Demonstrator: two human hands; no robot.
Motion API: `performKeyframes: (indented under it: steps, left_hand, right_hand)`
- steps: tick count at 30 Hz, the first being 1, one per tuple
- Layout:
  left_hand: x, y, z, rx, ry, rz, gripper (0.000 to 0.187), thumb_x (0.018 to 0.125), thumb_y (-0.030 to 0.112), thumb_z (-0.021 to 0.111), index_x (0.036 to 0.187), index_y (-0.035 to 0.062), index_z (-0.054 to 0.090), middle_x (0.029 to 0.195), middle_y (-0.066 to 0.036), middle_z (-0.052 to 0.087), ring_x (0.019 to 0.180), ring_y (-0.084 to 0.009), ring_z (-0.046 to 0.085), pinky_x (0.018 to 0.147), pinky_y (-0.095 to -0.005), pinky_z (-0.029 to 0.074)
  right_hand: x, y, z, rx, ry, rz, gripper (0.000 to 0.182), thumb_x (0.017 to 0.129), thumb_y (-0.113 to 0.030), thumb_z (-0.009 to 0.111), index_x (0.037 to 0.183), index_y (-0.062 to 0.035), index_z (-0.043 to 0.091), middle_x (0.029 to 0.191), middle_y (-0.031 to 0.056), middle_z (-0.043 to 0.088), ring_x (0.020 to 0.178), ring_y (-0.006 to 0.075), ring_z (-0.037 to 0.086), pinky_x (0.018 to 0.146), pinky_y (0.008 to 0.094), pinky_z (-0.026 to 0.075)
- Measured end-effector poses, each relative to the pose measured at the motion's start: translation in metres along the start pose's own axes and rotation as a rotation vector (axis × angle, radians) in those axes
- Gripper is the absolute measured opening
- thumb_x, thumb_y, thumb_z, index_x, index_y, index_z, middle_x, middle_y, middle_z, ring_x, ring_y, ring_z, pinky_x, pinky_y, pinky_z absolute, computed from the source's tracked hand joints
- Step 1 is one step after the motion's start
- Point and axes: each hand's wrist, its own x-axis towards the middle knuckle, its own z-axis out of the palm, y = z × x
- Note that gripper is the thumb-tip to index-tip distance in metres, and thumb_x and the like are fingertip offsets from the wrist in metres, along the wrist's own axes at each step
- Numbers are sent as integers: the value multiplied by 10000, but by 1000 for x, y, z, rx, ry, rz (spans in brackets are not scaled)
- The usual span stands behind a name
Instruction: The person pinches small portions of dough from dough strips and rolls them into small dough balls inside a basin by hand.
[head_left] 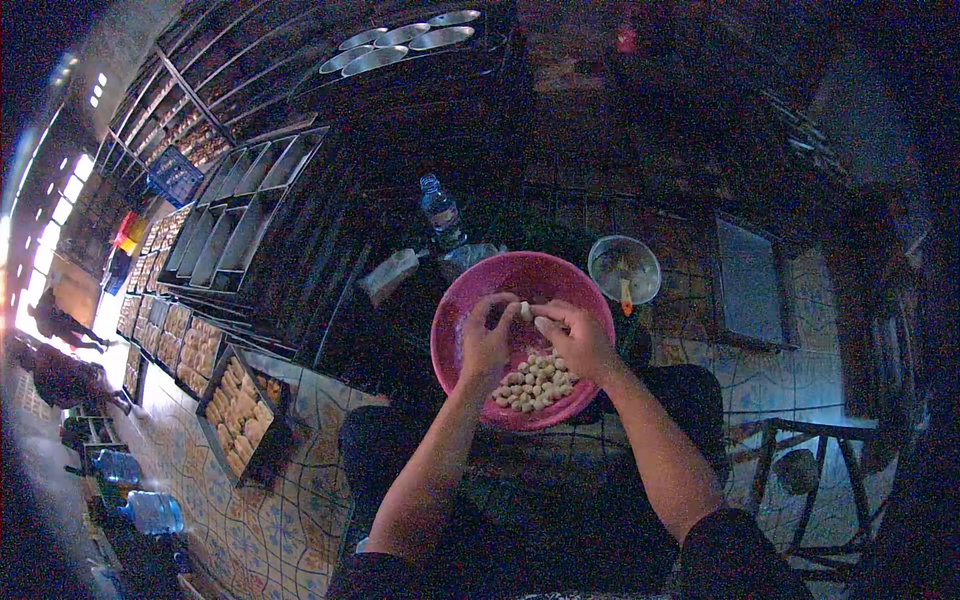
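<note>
A pink basin (447, 340) rests at my lap, with a heap of small pale dough balls (537, 382) in its near part. Over the basin, my left hand (487, 338) and my right hand (580, 343) meet with bent fingers. Between their fingertips is a small whitish piece of dough (526, 311). Both hands appear to pinch it, one from each side. The image is dark and grainy, so fine detail of the piece is lost.
A metal pot (641, 262) with an orange-handled brush (626, 290) stands right of the basin. Beyond are a plastic bottle (440, 212) and a plastic bag (390, 274). Trays of bread (238, 415) lie left. A metal stand (822, 440) is at right.
</note>
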Motion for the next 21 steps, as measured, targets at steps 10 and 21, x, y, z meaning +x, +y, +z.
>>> performKeyframes:
  steps: [10, 21]
  left_hand:
    - [-4, -40, 13, -145, -123, -235, 253, 1012, 251, 630, 1062, 15, 706, 1023, -49, 703, 890, -118, 640, 810, -283, 523]
    - [-4, 6, -1, -194, -212, -318, 262, 964, 97, 666, 1199, -13, 627, 1084, -99, 699, 974, -163, 674, 847, -291, 573]
  right_hand:
    - [1, -23, -5, -205, 169, -145, 290, 790, -202, 811, 993, -33, 691, 975, 112, 699, 956, 284, 683, 852, 382, 531]
    - [2, -12, -13, -340, -1, -158, 297, 821, -194, 771, 1060, -37, 687, 1059, 144, 688, 992, 316, 668, 882, 412, 524]
